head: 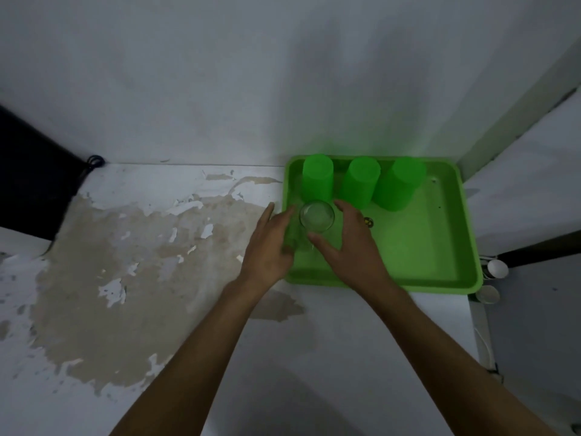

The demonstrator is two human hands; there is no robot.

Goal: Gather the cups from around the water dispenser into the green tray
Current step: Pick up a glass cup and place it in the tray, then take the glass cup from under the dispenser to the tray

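The green tray (440, 247) sits on the white counter against the back wall. Three green cups stand upside down along its far side: one on the left (317, 177), one in the middle (360, 180), one on the right (399, 184). A clear glass (317, 216) stands upside down in the tray's left part. My right hand (349, 247) curves around it, thumb on the near side and fingers on the far right side. My left hand (270, 243) lies flat against the glass's left side over the tray's left rim, fingers straight and apart.
The counter (141, 247) left of the tray has peeling, stained paint. A dark object (28, 184) with a cord lies at the far left. Two white round things (496, 269) sit just off the tray's right near corner. Walls close in behind and to the right.
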